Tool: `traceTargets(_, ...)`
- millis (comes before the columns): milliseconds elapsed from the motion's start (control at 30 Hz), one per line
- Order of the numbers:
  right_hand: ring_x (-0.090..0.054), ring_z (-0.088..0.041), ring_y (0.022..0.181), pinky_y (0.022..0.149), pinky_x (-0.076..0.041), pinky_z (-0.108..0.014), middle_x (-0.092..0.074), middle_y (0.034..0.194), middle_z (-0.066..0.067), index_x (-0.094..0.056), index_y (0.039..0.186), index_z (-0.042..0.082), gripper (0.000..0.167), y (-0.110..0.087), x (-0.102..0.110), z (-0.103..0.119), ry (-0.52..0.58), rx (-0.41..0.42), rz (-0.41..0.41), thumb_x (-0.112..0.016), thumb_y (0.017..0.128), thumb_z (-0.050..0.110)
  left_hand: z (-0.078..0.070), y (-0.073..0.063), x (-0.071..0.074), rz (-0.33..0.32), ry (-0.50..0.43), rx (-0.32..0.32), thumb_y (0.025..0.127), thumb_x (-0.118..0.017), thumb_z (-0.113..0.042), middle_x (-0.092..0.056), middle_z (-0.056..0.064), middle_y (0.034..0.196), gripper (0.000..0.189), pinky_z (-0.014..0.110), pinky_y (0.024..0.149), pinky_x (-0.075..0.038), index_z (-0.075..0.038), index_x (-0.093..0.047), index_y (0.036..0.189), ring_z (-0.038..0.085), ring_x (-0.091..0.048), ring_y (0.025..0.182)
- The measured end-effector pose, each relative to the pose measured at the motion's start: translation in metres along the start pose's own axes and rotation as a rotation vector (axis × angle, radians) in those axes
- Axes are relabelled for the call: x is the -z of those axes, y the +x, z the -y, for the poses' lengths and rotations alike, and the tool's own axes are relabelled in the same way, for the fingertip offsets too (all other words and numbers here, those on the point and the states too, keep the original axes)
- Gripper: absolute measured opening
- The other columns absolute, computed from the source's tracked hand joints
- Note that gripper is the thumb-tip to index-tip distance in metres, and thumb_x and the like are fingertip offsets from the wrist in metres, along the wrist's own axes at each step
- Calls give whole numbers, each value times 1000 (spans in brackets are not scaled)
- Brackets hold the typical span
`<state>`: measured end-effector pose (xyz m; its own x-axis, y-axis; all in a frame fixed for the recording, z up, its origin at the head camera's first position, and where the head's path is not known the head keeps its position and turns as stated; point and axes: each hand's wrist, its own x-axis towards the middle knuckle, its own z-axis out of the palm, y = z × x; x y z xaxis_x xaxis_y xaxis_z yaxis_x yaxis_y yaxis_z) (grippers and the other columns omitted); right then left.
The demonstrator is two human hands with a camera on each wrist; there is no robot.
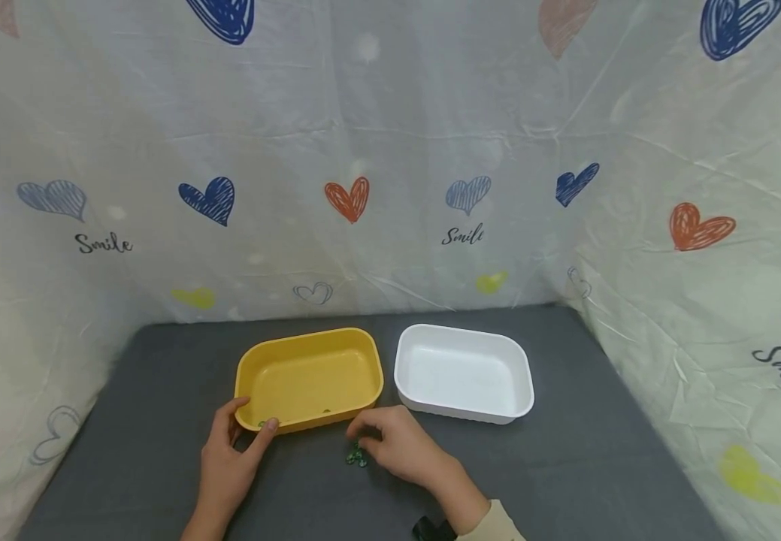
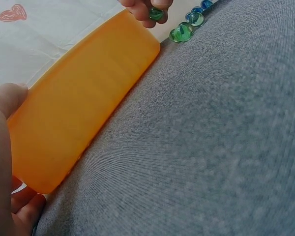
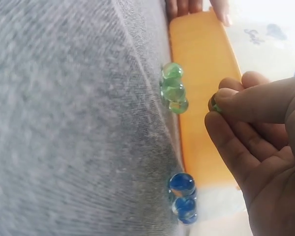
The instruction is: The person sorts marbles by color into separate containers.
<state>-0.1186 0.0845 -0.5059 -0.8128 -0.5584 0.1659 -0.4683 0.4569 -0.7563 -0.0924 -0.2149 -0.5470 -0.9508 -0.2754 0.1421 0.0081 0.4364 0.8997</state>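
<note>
My left hand (image 1: 224,462) grips the near left corner of a yellow plastic tray (image 1: 309,372), thumb over the near rim and fingers round the left end. Between thumb and fingertips, my right hand (image 1: 400,443) pinches a green glass marble (image 3: 216,102), just in front of the tray's near right corner. Below that hand a few green marbles (image 3: 174,91) lie clustered on the grey cloth. Several blue marbles (image 3: 182,184) sit a little farther right, hidden by the right hand in the head view. Inside the yellow tray, small greenish spots (image 1: 327,411) show near the front wall.
A white tray (image 1: 464,372) stands right of the yellow one, a narrow gap between them. Grey cloth (image 1: 566,481) covers the table. A pale curtain (image 1: 390,248) printed with hearts hangs behind and along the sides.
</note>
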Motion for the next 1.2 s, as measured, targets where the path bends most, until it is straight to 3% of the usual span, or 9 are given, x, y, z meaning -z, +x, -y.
traceTargets(267, -68, 2, 104, 93, -58, -27, -77, 108, 17, -84, 110, 17, 22, 1, 9, 7, -22, 8, -21, -82, 96, -1, -1, 0, 0, 5, -24, 8, 99, -85, -39, -44, 25, 165, 73, 68, 117, -40, -7, -48, 154, 47, -47, 151)
traceTargets(533, -71, -1, 107, 94, -60, -28, -79, 109, 11, -83, 112, 16, 24, 6, 17, 18, 49, 32, -72, -80, 97, -2, 0, -1, 5, 11, -41, 39, 99, -86, -39, -41, 27, 166, 77, 68, 119, -37, -6, -46, 156, 49, -41, 153)
traceTargets(800, -71, -4, 96, 80, -62, -27, -80, 110, 5, -81, 114, 8, 20, 20, 18, 22, 105, 53, -169, -77, 99, -4, 1, 0, -1, 20, -33, 43, 98, -85, -43, -43, 25, 165, 77, 67, 119, -38, -7, -47, 155, 49, -43, 152)
traceTargets(1033, -73, -9, 108, 96, -62, -36, -79, 112, 7, -80, 115, 15, 21, 38, 10, 21, 118, 0, -244, -76, 101, -1, 1, 0, -1, 17, -29, 21, 99, -85, -39, -45, 23, 163, 73, 66, 118, -40, -7, -49, 154, 47, -46, 151)
traceTargets(1200, -73, -11, 109, 98, -61, -37, -77, 113, 8, -79, 115, 17, 22, 46, 4, 18, 149, -35, -264, -76, 102, 0, 1, 1, 0, 25, -40, 8, 100, -84, -37, -45, 24, 163, 71, 67, 118, -39, -7, -49, 154, 47, -45, 152)
